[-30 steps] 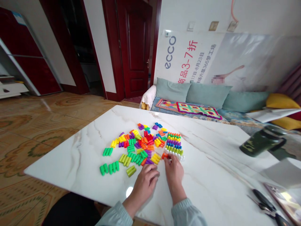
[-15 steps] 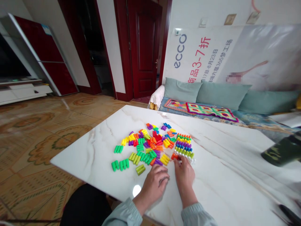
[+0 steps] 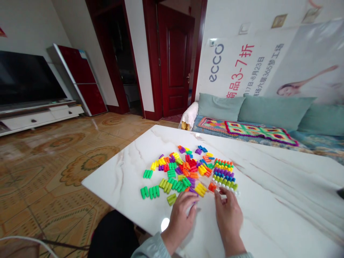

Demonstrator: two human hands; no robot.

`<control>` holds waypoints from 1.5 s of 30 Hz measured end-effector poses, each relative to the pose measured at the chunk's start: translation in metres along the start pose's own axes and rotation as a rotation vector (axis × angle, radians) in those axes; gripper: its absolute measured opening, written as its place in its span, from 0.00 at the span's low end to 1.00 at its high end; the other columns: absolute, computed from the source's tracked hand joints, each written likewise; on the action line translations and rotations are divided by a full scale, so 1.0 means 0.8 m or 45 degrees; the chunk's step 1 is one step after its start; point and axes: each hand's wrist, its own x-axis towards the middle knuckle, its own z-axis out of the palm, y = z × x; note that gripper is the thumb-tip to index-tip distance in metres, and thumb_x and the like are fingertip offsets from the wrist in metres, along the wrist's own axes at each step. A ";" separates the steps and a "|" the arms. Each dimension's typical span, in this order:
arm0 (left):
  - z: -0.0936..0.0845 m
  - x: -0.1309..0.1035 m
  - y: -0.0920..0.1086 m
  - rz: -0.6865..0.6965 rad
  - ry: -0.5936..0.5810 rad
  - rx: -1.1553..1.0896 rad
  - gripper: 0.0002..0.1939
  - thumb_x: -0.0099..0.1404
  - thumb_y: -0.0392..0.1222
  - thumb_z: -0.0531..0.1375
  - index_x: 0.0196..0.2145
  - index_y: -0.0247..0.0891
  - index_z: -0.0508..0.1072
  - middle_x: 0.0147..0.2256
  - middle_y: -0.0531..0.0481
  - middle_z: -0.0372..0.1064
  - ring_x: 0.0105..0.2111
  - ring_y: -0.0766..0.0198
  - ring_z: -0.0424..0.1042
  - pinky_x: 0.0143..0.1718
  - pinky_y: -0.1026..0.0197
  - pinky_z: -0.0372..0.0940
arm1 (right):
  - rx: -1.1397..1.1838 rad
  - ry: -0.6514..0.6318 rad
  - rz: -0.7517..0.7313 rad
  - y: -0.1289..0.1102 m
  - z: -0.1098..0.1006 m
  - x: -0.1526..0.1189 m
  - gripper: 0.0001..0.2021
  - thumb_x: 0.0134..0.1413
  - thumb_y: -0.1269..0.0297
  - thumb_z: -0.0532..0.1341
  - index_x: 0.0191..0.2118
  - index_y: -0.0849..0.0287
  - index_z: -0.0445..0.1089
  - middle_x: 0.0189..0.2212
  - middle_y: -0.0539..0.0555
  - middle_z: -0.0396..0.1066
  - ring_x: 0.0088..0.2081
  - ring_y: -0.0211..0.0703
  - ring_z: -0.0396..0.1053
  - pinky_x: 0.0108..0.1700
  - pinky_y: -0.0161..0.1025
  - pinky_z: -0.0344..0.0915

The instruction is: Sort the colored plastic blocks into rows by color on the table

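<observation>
Small plastic peg-shaped building pieces lie scattered in several colours on the white marbled table. My left hand hovers at their near edge, fingers loosely bent and thumb apart, with nothing clearly held. Close to its fingertips are purple pieces and a yellow piece. My right hand has thumb and forefinger at an orange-red piece; its fingers partly hide the contact. Just beyond that hand stand neat colour-sorted rows of pieces, with white ones partly covered by the hand.
The table extends right; its left corner juts over the tiled floor. Behind it is a sofa with green cushions and a crocheted cover. A dark object shows at the right edge. A cable crosses the lower left.
The view has swung left, so everything appears shifted right. My right hand has drawn slightly right of the orange-red piece. My left hand stays near the scattered pieces.
</observation>
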 end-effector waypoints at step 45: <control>-0.037 0.037 -0.046 0.088 -0.386 0.543 0.21 0.63 0.31 0.57 0.53 0.45 0.73 0.51 0.46 0.71 0.54 0.51 0.63 0.56 0.43 0.60 | 0.261 0.044 -0.232 0.007 0.006 -0.004 0.18 0.62 0.49 0.55 0.35 0.59 0.73 0.29 0.53 0.73 0.24 0.38 0.66 0.29 0.34 0.62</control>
